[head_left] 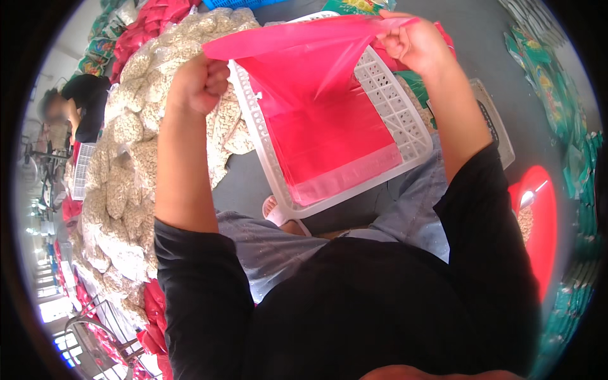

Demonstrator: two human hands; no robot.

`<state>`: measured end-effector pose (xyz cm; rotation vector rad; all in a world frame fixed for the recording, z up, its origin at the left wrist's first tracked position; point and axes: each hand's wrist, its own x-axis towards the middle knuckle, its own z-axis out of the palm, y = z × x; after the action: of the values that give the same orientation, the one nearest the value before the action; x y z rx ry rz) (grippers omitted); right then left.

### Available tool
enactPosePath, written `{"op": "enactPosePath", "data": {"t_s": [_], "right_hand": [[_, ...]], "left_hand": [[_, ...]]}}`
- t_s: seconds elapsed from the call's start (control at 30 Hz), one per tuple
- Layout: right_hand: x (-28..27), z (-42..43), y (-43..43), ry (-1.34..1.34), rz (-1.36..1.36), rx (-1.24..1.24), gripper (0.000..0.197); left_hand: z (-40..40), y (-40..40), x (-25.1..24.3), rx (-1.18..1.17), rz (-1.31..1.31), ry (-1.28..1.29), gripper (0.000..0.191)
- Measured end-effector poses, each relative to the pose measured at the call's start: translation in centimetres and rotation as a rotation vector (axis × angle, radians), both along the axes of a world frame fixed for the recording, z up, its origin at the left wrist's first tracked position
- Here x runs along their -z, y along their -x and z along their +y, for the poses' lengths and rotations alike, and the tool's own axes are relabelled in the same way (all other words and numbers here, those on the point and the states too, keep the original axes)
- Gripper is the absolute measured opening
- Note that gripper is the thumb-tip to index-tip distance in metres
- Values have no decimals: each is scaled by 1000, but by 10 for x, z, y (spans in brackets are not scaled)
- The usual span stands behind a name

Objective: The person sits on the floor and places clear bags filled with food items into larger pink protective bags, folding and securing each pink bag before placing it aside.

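A red plastic bag (327, 128) lies over a white perforated plastic crate (413, 135) in front of my knees. Its far edge is lifted and stretched between my two hands. My left hand (199, 83) grips the bag's left corner, fingers curled into a fist. At the opposite corner, my right hand (413, 42) pinches the red plastic between thumb and fingers. The near end of the bag has a paler, see-through band and rests flat against the crate. What the crate holds beneath the bag is mostly hidden.
Clear bags of pale nuts or beans (142, 99) are heaped along the left. A red tub (539, 223) with a scoop stands at right, near stacked green printed bags (541, 85). Another person (85, 104) bends at far left. A blue crate (237, 4) shows at the top.
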<state>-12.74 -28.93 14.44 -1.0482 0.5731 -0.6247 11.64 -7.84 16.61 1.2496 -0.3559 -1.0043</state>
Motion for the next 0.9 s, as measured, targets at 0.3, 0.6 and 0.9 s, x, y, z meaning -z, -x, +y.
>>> {"op": "enactPosePath", "data": {"t_s": [0.3, 0.6, 0.9], "right_hand": [[71, 70, 96, 28, 225, -186, 19], [128, 122, 172, 451, 836, -281, 19], [136, 115, 127, 1856, 298, -355, 27]], "left_hand": [[99, 77, 58, 193, -272, -513, 8], [173, 126, 157, 554, -1000, -796, 27], [119, 132, 178, 501, -1936, 280, 44]]}}
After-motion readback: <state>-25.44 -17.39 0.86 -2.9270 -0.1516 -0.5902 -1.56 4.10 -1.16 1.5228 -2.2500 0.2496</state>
